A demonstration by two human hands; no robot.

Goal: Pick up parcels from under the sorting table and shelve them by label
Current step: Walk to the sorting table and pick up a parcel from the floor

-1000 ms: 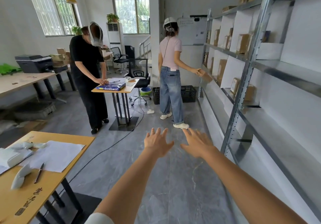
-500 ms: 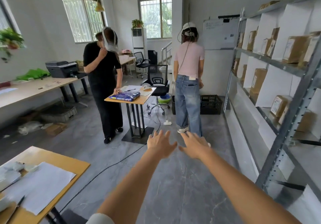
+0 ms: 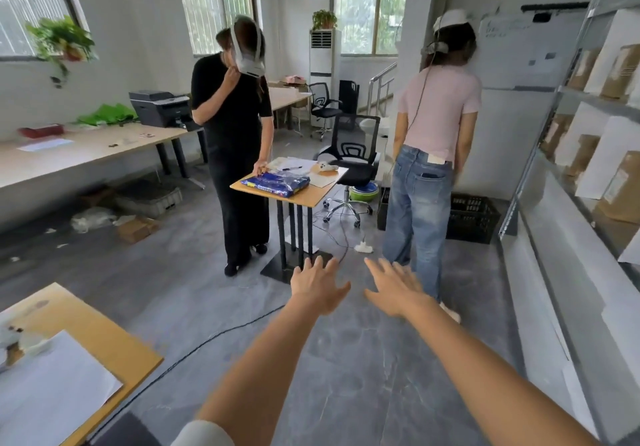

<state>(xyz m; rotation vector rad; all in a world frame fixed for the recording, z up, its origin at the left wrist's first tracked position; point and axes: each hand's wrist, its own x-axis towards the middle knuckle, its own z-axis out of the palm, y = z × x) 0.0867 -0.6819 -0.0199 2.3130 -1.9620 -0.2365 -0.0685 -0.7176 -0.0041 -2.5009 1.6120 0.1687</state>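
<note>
A grey marbled floor (image 3: 346, 359) spreads beneath both outstretched hands, with a dark cable (image 3: 214, 340) running across it under the left forearm. Near the left elbow, the corner of a wooden table (image 3: 114, 348) carries a white sheet of paper (image 3: 52, 393). Straight beyond the left hand (image 3: 317, 288), a small wooden stand table (image 3: 304, 196) holds a blue plastic-wrapped packet (image 3: 275, 182) and loose papers (image 3: 294, 167). To the right of the right hand (image 3: 393, 288), a metal shelving unit (image 3: 561, 203) runs along the wall, its shelves bearing brown cardboard parcels (image 3: 620, 193) stood between white dividers. Past the right hand, a black crate (image 3: 472, 217) sits on the floor.
</note>
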